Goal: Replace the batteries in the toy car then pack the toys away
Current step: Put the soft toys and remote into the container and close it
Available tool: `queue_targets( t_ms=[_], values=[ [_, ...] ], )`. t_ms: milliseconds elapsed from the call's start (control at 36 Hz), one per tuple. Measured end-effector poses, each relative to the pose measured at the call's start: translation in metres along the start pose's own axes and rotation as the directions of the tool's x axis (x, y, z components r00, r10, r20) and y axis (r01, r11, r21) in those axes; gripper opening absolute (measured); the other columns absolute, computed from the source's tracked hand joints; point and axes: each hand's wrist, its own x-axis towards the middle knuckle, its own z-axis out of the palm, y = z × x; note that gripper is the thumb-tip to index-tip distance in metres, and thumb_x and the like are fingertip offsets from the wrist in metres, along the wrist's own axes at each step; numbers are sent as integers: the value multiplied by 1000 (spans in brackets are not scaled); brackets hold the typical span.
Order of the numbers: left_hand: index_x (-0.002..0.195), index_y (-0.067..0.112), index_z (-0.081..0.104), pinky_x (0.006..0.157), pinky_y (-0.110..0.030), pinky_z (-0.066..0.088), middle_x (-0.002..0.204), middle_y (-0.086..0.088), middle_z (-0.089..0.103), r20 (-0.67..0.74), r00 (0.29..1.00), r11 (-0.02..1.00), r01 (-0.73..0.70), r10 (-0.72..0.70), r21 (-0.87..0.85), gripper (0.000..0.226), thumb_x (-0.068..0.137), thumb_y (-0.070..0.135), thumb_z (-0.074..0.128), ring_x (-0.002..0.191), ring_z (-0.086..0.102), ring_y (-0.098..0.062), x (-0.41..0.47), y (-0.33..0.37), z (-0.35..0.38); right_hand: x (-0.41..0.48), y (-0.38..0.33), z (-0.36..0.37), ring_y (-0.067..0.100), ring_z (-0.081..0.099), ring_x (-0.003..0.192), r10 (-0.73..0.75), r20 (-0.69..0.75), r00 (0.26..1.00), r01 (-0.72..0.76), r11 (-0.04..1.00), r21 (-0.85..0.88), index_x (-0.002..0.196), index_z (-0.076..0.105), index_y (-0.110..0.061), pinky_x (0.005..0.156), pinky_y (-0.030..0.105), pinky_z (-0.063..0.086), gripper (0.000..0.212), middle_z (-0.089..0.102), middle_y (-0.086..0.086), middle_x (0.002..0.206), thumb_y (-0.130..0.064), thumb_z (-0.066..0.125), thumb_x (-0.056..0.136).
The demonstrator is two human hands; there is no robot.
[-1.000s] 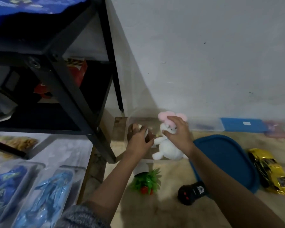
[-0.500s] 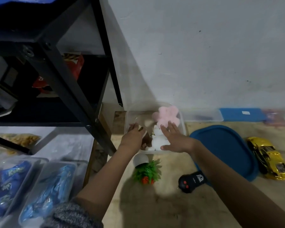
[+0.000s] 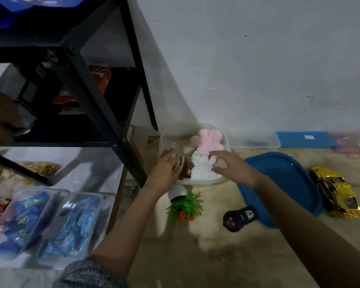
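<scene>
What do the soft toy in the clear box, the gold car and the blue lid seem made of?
The white and pink soft toy looks like plush fabric: fuzzy, matt outline. The shiny gold toy car seems hard plastic with a metallic coat: bright glints. The flat blue lid looks like smooth moulded plastic, with a raised rim.

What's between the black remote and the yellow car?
The blue lid, lying flat, fills most of the stretch between the remote and the yellow car. The head view shows it.

Grey speckled knit sleeve (image 3: 87,273) on the left arm, right forearm (image 3: 299,225) bare
</scene>
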Motion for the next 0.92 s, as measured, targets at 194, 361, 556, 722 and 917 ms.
queue_targets(
  t_ms=[194, 361, 556, 722, 917],
  values=[
    [132, 14, 49, 106, -32, 33, 138, -9, 39, -273, 958, 980, 39, -93, -197, 39, 93, 16, 52, 129, 35, -23, -71, -6, 12, -60, 28, -1, 8, 36, 130, -27, -37, 999, 30, 995, 90, 136, 43, -19, 100, 14, 25, 48, 44, -3, 141, -16, 57, 91],
    [127, 8, 51, 88, -29, 38, 127, -13, 49, -142, 946, 928, 242, -291, -284, 34, 96, 23, 48, 116, 49, -26, -89, 11, 30, -91, 53, 20, 12, 40, 130, 19, 162, 987, -26, 999, 45, 138, 39, -26, 101, 20, 31, 52, 37, -5, 147, -24, 58, 90],
    [124, 15, 53, 81, -32, 43, 123, -10, 56, 149, 895, 851, 446, -420, -279, 43, 94, 44, 43, 107, 55, -25, -66, 26, 39, -105, 70, 54, 17, 29, 135, 26, 334, 942, 83, 948, -308, 144, 28, -23, 111, 27, 26, 68, 31, -2, 147, -20, 62, 85],
    [110, 19, 55, 76, -29, 40, 118, -7, 60, 159, 839, 762, 540, -520, -358, 23, 91, 33, 54, 91, 52, -17, -57, 32, 43, -108, 75, 69, 19, 38, 129, -13, 245, 970, 119, 898, -424, 141, 31, -22, 107, 30, 31, 62, 38, -1, 143, -22, 61, 86],
    [128, 9, 50, 71, -26, 42, 124, -8, 58, 202, 755, 583, 622, -624, -523, 52, 82, 28, 68, 103, 57, -23, -70, 21, 39, -120, 75, 59, 18, 45, 121, -64, 161, 985, 110, 949, -294, 135, 35, -23, 100, 30, 37, 59, 44, -3, 135, -24, 64, 84]
  ],
)
